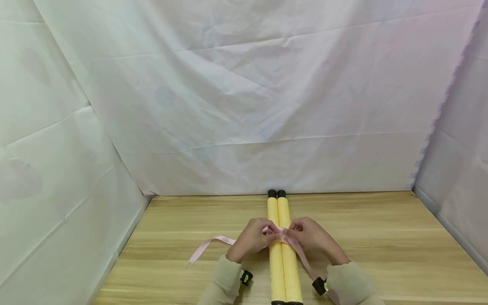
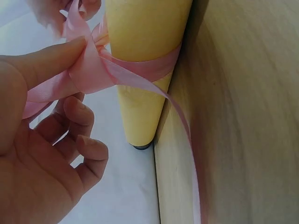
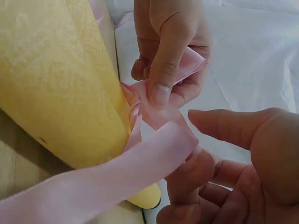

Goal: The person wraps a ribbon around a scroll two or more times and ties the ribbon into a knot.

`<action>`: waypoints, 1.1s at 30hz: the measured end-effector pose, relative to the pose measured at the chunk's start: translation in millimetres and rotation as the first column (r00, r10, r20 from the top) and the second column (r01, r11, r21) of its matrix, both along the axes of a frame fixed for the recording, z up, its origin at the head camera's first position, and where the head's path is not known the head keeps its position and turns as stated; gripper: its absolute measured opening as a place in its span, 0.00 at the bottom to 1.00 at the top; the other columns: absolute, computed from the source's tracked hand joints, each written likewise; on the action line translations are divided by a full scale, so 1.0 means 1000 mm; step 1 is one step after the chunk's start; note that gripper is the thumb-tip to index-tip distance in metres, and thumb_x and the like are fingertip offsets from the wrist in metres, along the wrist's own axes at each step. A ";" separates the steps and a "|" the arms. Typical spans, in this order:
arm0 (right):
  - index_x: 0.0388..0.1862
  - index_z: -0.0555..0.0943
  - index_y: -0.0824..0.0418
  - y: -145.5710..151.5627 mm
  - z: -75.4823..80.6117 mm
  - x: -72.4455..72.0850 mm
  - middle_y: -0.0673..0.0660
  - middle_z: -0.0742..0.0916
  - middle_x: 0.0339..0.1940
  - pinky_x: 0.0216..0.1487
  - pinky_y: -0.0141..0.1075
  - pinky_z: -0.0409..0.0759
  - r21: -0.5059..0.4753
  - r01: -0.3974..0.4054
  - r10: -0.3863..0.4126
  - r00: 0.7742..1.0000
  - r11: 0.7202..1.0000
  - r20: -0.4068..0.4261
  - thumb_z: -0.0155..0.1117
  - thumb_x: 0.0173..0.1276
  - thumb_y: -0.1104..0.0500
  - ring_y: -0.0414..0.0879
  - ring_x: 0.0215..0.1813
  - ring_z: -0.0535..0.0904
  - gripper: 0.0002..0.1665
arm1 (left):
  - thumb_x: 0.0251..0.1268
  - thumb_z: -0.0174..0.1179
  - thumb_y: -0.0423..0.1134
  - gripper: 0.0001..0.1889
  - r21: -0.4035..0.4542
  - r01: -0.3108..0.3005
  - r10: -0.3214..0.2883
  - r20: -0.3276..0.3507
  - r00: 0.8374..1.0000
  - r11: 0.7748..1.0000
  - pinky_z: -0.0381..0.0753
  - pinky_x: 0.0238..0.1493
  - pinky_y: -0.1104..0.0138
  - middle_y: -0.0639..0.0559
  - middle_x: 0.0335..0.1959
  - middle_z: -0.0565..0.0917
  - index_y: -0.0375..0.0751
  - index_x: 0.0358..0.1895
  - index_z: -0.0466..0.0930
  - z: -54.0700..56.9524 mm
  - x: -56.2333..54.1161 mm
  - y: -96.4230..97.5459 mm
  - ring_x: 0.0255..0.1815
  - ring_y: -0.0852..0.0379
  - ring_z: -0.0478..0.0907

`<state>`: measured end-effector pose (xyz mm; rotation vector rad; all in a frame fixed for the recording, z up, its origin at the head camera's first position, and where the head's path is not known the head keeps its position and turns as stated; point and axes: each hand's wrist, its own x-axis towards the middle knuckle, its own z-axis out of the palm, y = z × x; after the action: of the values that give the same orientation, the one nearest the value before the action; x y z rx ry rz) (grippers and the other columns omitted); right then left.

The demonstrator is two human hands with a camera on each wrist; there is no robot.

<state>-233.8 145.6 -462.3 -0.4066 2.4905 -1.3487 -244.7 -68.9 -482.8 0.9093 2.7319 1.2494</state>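
Two yellow scroll-like rolls [image 1: 278, 264] with black ends lie side by side on the table. A pink ribbon [image 2: 145, 70] goes round them, with a crossing or knot [image 3: 134, 105] on top. My left hand [image 1: 256, 235] pinches a folded part of the ribbon between thumb and forefinger beside the knot; its other fingers curl loosely. My right hand [image 1: 313, 236] is close on the other side. In the right wrist view, ribbon folds over its bent forefinger [image 3: 191, 170], while its thumb [image 3: 224, 126] stands a little apart from the ribbon.
One ribbon tail [image 1: 206, 247] trails left across the wooden table [image 1: 183, 279]; the other runs toward the right sleeve [image 1: 348, 281]. White cloth [image 1: 244, 106] hangs behind the table, close to the rolls' far ends, and along both sides. Each wrist wears a small black device [image 1: 319, 286].
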 end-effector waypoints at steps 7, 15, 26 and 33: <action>0.26 0.81 0.59 0.004 0.000 -0.003 0.51 0.78 0.18 0.19 0.33 0.70 -0.010 0.002 -0.002 1.000 1.000 -0.003 0.59 0.75 0.49 0.41 0.18 0.69 0.20 | 0.62 0.69 0.35 0.03 -0.003 -0.024 0.024 -0.017 1.000 1.000 0.76 0.38 0.74 0.56 0.32 0.85 0.45 0.31 0.86 -0.001 -0.001 0.000 0.33 0.68 0.76; 0.32 0.78 0.63 -0.001 -0.006 -0.002 0.53 0.80 0.16 0.16 0.30 0.66 -0.090 0.105 -0.096 0.991 0.990 0.097 0.66 0.69 0.55 0.39 0.15 0.67 0.13 | 0.60 0.70 0.34 0.04 -0.004 -0.025 0.025 -0.023 0.999 1.000 0.75 0.38 0.75 0.56 0.31 0.85 0.45 0.29 0.85 0.000 -0.001 -0.001 0.32 0.69 0.75; 0.49 0.78 0.61 -0.017 -0.018 0.002 0.53 0.75 0.16 0.16 0.29 0.64 -0.074 0.172 -0.166 0.983 0.982 0.074 0.68 0.65 0.64 0.41 0.15 0.66 0.15 | 0.59 0.71 0.33 0.06 0.001 -0.026 0.026 -0.011 1.000 1.000 0.76 0.37 0.75 0.55 0.32 0.86 0.44 0.28 0.83 -0.002 -0.001 0.000 0.32 0.69 0.76; 0.39 0.82 0.58 -0.025 -0.024 -0.001 0.53 0.76 0.19 0.19 0.33 0.67 0.028 0.203 -0.201 0.978 0.979 -0.061 0.68 0.67 0.61 0.43 0.19 0.70 0.04 | 0.59 0.71 0.34 0.06 -0.008 -0.052 0.052 -0.001 0.999 0.999 0.75 0.36 0.75 0.57 0.30 0.85 0.44 0.27 0.83 0.000 0.000 0.002 0.31 0.69 0.74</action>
<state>-234.5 120.5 -486.3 -0.1908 2.6592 -1.3835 -244.6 -67.3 -483.2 0.8445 2.7763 1.2455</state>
